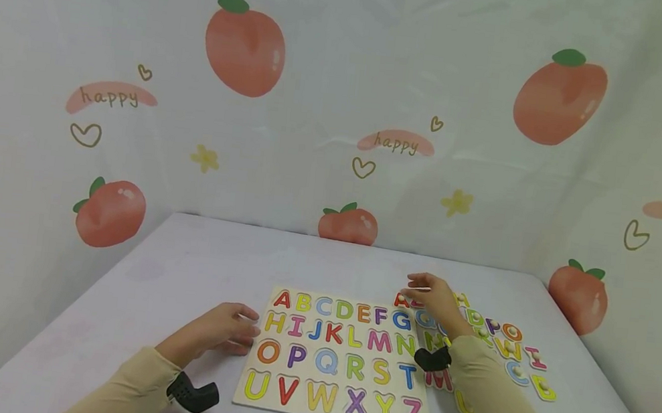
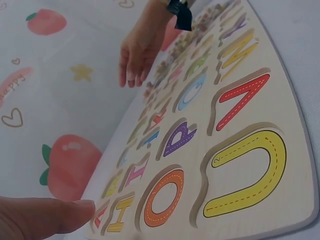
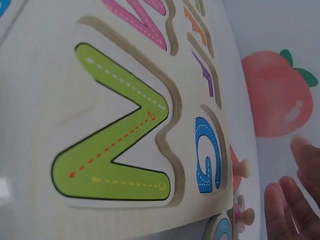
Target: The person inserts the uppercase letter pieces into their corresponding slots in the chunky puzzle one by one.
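A wooden alphabet board [image 1: 307, 373] with coloured letter recesses lies flat on the table. My left hand [image 1: 224, 330] is at the board's left edge, beside the H and O rows, fingers loosely bent with nothing in them. In the left wrist view its thumb [image 2: 45, 215] overlaps the board's near corner. My right hand [image 1: 435, 299] hovers over loose letter pieces at the board's upper right, beside a red A piece [image 1: 402, 301]. Its fingers [image 3: 280, 210] are spread and hold nothing in the right wrist view. That hand and forearm hide some pieces.
Several knobbed letter pieces lie scattered right of the board, among them an orange O [image 1: 511, 332], a pink I [image 1: 536, 358], a blue C [image 1: 516, 372] and a yellow B [image 1: 543, 388]. A white curtain [image 1: 287, 161] printed with peaches hangs behind the table.
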Demonstrator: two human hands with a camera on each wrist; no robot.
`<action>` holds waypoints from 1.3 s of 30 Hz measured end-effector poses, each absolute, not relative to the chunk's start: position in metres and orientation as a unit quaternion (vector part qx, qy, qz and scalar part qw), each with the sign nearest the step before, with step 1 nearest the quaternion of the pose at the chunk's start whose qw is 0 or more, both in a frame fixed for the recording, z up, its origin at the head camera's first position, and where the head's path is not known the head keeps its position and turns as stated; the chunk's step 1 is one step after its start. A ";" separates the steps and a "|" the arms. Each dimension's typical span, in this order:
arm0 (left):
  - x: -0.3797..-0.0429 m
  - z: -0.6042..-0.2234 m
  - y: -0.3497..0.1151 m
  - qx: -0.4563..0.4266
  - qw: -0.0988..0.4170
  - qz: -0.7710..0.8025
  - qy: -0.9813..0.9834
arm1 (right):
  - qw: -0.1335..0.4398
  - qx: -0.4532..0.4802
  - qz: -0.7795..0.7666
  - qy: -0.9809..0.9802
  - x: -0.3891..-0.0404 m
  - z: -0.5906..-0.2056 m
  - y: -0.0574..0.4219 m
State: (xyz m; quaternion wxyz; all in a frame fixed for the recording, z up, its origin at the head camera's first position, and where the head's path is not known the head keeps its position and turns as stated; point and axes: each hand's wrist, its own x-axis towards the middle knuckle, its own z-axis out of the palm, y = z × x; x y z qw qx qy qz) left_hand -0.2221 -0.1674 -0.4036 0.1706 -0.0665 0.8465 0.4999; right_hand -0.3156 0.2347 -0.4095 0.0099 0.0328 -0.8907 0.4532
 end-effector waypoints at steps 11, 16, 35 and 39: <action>-0.225 -0.408 -0.166 -0.061 0.162 0.487 0.856 | -0.014 0.018 0.430 -0.903 -0.320 -0.416 0.234; -0.225 -0.412 -0.166 -0.061 0.152 0.486 0.858 | -0.018 0.010 0.430 -0.903 -0.324 -0.420 0.232; -0.225 -0.417 -0.162 -0.058 0.114 0.476 0.870 | -0.016 0.013 0.384 -0.923 -0.331 -0.421 0.230; -0.224 -0.418 -0.163 -0.066 0.115 0.477 0.869 | -0.021 0.015 0.371 -0.928 -0.331 -0.421 0.228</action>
